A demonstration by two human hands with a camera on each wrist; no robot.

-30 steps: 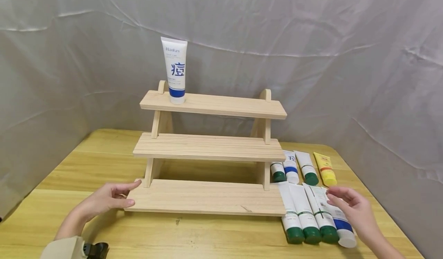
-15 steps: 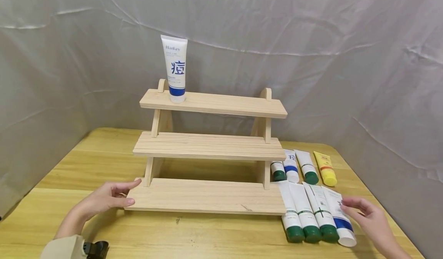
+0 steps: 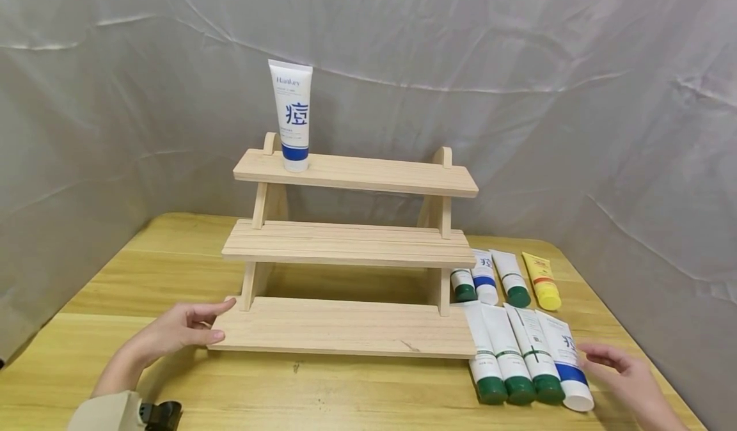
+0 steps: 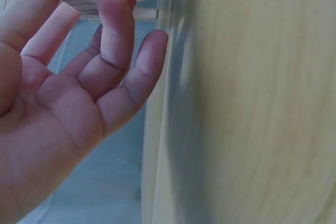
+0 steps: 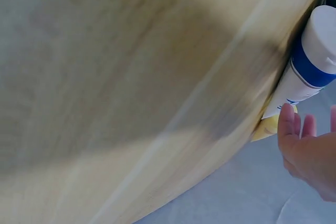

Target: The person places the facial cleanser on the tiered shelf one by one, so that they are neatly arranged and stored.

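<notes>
Lying flat on the desk (image 3: pixel 345 392), cap toward the person: blue-banded tube (image 3: pixel 565 356), right end of the front row. Right-hand grip (image 3: pixel 626 376) just beside its right edge, fingers loosely bent and a little spread, holding nothing; whether a fingertip touches the tube cannot be told. Handling (estimate): light; body probably soft enough to dent, skin smooth and somewhat slippery, cap stiff; unlikely to break, though a hard squeeze may bulge it. Best hold likely across the width just beyond the blue band, where the body looks fullest, thumb and fingers on opposite edges; the flat far end would flex more. Appearance: white body, large blue character, broad blue band, plain white cap. Immediately left of it, three green-capped tubes (image 3: pixel 507 351) lie side by side, white with green markings, the leftmost partly covered by the bottom shelf (image 3: pixel 340 329). Left-hand grip (image 3: pixel 173 329) pinches that shelf's left end between thumb and fingers. Wooden stand (image 3: pixel 348 244) pale, three-tiered, upright. Farther back, right of the stand: four rear tubes (image 3: pixel 509 273), also lying down, one partly hidden by the stand, a yellow one at the right end. On the top shelf (image 3: pixel 380 172), toward its left end, an upright tube (image 3: pixel 296 121), cap down, similar blue band and character. Behind everything, creased grey fabric (image 3: pixel 518 98).
</notes>
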